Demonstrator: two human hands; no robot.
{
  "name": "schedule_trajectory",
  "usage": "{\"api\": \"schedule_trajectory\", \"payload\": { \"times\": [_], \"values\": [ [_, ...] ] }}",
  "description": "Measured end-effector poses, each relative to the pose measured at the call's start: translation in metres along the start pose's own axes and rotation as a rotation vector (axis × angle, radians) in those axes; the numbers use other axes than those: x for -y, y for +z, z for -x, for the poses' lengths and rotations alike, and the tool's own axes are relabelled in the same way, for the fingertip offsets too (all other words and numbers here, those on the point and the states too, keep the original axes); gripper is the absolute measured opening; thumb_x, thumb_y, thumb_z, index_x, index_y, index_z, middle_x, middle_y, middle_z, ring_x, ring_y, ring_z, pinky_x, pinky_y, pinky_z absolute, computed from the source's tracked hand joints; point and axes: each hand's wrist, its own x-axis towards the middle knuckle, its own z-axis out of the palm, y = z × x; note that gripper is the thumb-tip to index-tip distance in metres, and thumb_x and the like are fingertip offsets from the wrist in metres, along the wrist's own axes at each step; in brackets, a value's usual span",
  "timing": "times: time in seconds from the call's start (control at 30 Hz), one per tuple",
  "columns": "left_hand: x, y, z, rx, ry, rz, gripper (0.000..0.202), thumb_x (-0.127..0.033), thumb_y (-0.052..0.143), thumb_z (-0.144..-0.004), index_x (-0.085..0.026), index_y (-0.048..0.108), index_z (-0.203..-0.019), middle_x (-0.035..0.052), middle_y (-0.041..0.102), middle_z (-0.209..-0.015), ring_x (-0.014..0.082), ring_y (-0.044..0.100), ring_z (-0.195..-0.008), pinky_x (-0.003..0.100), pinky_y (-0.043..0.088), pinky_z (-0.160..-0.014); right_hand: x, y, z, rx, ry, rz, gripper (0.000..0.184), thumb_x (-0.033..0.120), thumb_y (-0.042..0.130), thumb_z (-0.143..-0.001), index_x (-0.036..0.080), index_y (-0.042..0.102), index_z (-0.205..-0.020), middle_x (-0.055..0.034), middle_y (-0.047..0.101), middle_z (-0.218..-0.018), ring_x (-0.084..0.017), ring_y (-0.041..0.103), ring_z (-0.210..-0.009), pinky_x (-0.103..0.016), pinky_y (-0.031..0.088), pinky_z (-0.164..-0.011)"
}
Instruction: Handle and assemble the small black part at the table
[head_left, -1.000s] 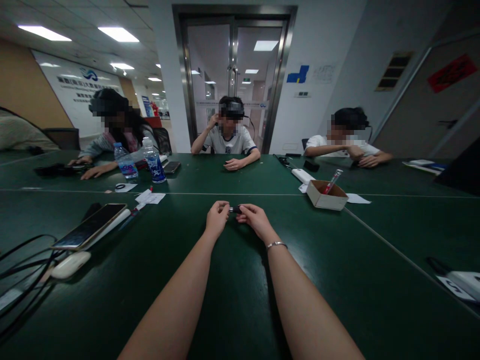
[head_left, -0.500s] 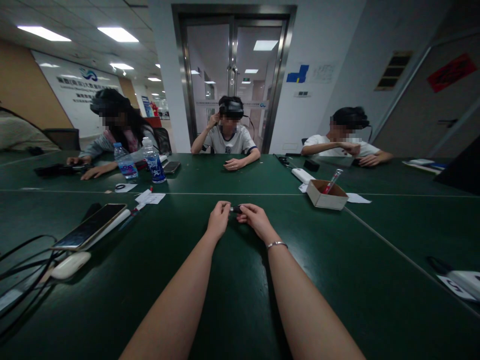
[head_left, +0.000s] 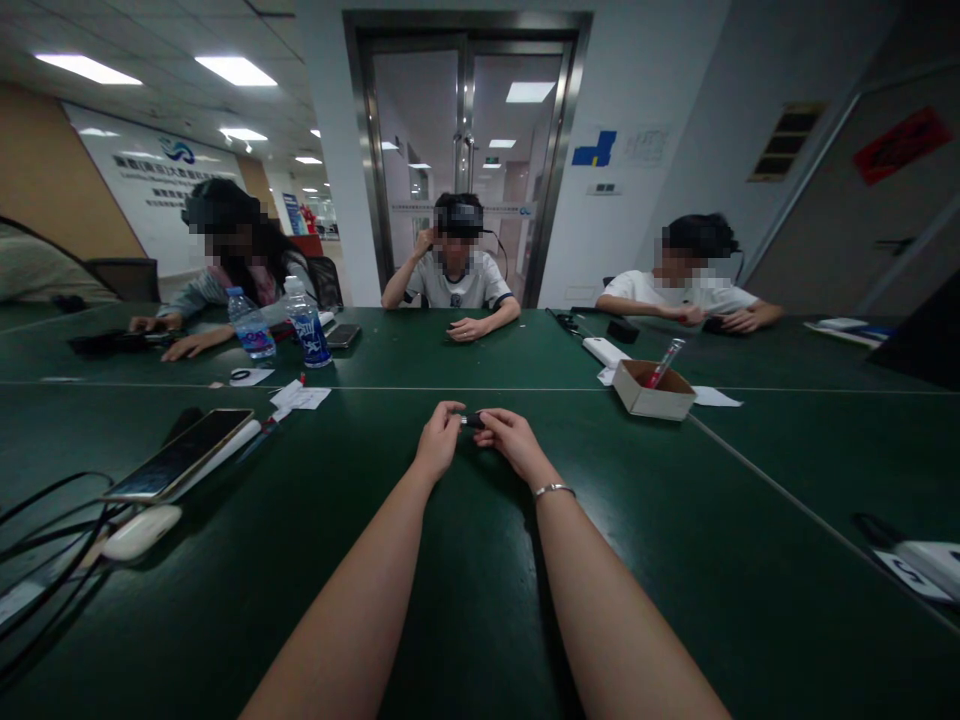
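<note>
Both my arms reach forward over the dark green table (head_left: 480, 600). My left hand (head_left: 437, 437) and my right hand (head_left: 507, 436) meet just above the table's middle, fingers pinched together on a small dark object (head_left: 471, 420) held between them. The object is short and too small to name. A thin bracelet (head_left: 553, 489) circles my right wrist.
An open cardboard box (head_left: 651, 390) with a red pen stands to the right. A phone (head_left: 180, 466), a white case (head_left: 141, 530) and black cables (head_left: 41, 545) lie at the left. Two water bottles (head_left: 307, 322) stand farther back. Three other people sit along the far side.
My hands have barely shifted, still pinched on the small object. The person at the far right has lowered an arm onto the table.
</note>
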Motion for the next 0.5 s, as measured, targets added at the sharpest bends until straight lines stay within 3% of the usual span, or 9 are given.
{"api": "schedule_trajectory", "payload": {
  "times": [0.13, 0.27, 0.37, 0.5],
  "values": [
    [-0.0012, -0.0006, 0.0009, 0.039, -0.01, 0.019, 0.025, -0.035, 0.046, -0.086, -0.02, 0.058, -0.101, -0.0013, 0.053, -0.067, 0.0116, 0.047, -0.056, 0.022, 0.036, -0.054, 0.0003, 0.0, 0.0002, 0.009, 0.002, -0.006, 0.027, 0.027, 0.08, -0.07, 0.011, 0.067, -0.087, -0.0059, 0.067, -0.068, -0.014, 0.064, -0.058, -0.021, 0.054, -0.055],
    [-0.0018, -0.0002, 0.0016, 0.034, 0.07, 0.01, 0.026, -0.033, 0.055, -0.08, -0.02, 0.057, -0.103, 0.0007, 0.056, -0.077, 0.0129, 0.052, -0.068, 0.023, 0.039, -0.062, 0.0015, 0.0002, 0.0008, -0.002, 0.009, -0.012, 0.027, 0.028, 0.08, -0.07, 0.011, 0.067, -0.087, -0.006, 0.066, -0.066, -0.014, 0.063, -0.058, -0.022, 0.054, -0.055],
    [-0.0011, 0.0, 0.0015, 0.047, 0.045, 0.011, 0.026, -0.038, 0.049, -0.085, -0.02, 0.057, -0.102, 0.0006, 0.055, -0.075, 0.0132, 0.051, -0.066, 0.023, 0.039, -0.062, 0.0022, 0.0003, 0.0014, 0.007, 0.007, -0.006, 0.028, 0.028, 0.081, -0.069, 0.011, 0.067, -0.087, -0.0055, 0.067, -0.068, -0.014, 0.063, -0.058, -0.022, 0.054, -0.054],
    [-0.0005, -0.0002, 0.001, 0.003, 0.06, -0.033, 0.023, -0.031, 0.05, -0.085, -0.019, 0.058, -0.103, 0.0015, 0.057, -0.079, 0.0137, 0.053, -0.071, 0.024, 0.041, -0.066, 0.0026, 0.0003, 0.0022, 0.02, -0.001, 0.008, 0.03, 0.028, 0.082, -0.067, 0.013, 0.068, -0.088, -0.0042, 0.067, -0.068, -0.014, 0.064, -0.059, -0.022, 0.055, -0.055]
  ]
}}
